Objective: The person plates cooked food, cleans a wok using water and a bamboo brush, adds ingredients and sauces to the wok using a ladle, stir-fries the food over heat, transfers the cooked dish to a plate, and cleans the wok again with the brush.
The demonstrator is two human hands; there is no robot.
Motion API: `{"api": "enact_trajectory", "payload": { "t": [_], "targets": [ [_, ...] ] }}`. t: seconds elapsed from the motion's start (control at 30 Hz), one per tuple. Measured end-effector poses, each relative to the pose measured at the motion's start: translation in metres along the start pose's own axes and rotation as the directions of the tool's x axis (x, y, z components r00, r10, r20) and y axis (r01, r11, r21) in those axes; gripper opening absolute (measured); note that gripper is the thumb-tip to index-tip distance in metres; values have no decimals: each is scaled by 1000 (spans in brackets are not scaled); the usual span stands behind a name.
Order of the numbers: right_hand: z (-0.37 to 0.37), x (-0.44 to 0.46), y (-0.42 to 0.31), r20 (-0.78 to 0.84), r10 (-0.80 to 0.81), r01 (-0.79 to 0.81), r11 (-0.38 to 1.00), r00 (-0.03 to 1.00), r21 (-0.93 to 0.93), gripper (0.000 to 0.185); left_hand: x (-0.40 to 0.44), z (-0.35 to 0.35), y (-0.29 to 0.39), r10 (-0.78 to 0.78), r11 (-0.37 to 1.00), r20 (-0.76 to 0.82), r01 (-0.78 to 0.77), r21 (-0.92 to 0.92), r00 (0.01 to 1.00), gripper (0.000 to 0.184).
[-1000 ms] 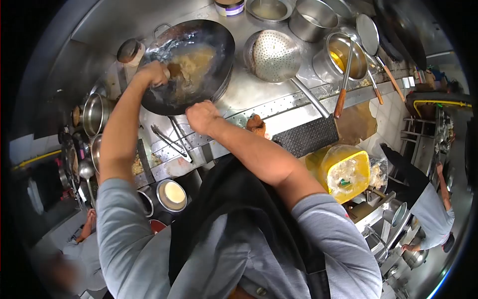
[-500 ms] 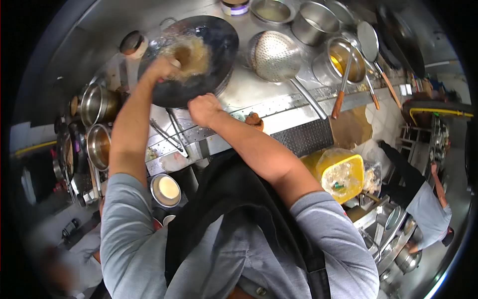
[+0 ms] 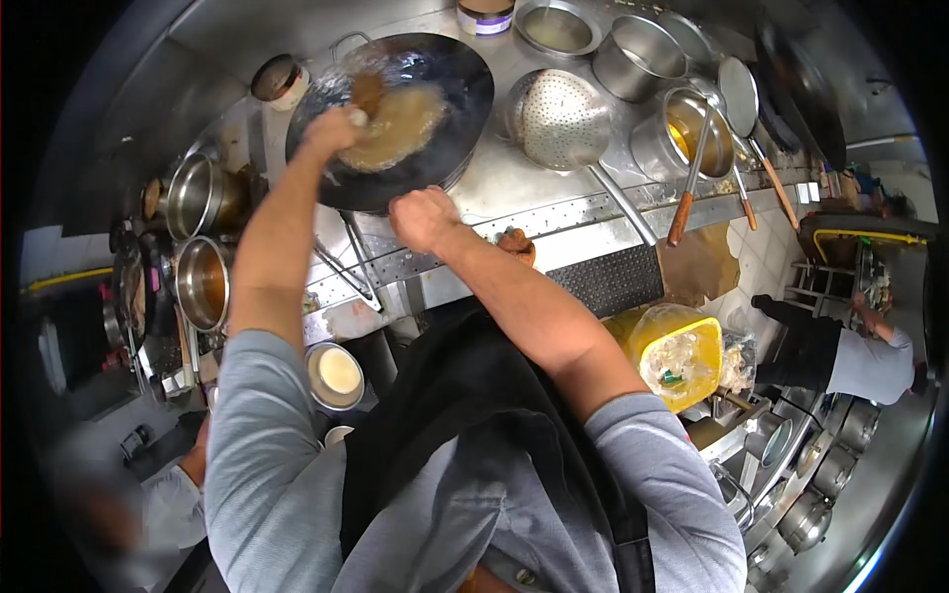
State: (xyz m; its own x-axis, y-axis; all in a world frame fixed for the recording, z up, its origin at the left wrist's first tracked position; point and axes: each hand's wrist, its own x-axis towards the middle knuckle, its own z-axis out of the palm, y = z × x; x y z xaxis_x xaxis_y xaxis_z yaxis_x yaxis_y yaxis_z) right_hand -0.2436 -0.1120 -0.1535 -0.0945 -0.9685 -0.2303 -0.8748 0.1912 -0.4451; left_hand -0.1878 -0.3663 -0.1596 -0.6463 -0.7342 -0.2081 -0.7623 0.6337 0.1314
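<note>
A large black wok (image 3: 450, 84) stands on the steel stove and holds murky tan liquid (image 3: 405, 124). Inside it, my left hand (image 3: 334, 133) is closed around a brown wok brush (image 3: 367, 92), blurred by motion; its exact shape is hard to make out. At the wok's near rim my right hand (image 3: 423, 217) is closed in a fist, gripping the rim or a handle hidden under the fingers. A pair of metal tongs or rods (image 3: 361, 262) lies below the wok, left of my right hand.
On the steel counter to the right are a perforated strainer (image 3: 561, 119), a pot with ladles (image 3: 682, 138) and other steel pots (image 3: 641, 57). A yellow bin (image 3: 682, 351) stands lower right. Pots (image 3: 203, 282) line the left. A co-worker (image 3: 865, 366) is at far right, another person at lower left.
The brush in my left hand has shifted within the wok, and the liquid has moved toward the near right side. My right hand stays at the rim. The whole view has shifted slightly.
</note>
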Motion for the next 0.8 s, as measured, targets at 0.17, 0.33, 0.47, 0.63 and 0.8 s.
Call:
{"api": "enact_trajectory", "payload": {
  "t": [0.17, 0.33, 0.47, 0.63, 0.8],
  "targets": [
    [6, 3, -2, -26, -12, 11, 1000, 1000, -20, 25, -66, 32, 28, 243, 944, 131, -203, -262, 961, 51],
    [-2, 10, -5, 60, 47, -45, 999, 997, -27, 26, -138, -71, -22, 135, 916, 454, -286, 282, 881, 69],
    [-5, 9, -12, 87, 72, -66, 995, 994, -71, 26, -76, -84, -65, -80, 898, 237, -34, 439, 968, 62],
    [-4, -22, -4, -98, -56, 41, 987, 994, -154, 18, -87, -69, -63, -172, 985, -83, 169, -41, 982, 67],
    [-12, -76, -4, -366, -208, 192, 978, 907, -80, 9, -193, -29, -24, -354, 810, -450, 28, -585, 820, 69]
  ]
}}
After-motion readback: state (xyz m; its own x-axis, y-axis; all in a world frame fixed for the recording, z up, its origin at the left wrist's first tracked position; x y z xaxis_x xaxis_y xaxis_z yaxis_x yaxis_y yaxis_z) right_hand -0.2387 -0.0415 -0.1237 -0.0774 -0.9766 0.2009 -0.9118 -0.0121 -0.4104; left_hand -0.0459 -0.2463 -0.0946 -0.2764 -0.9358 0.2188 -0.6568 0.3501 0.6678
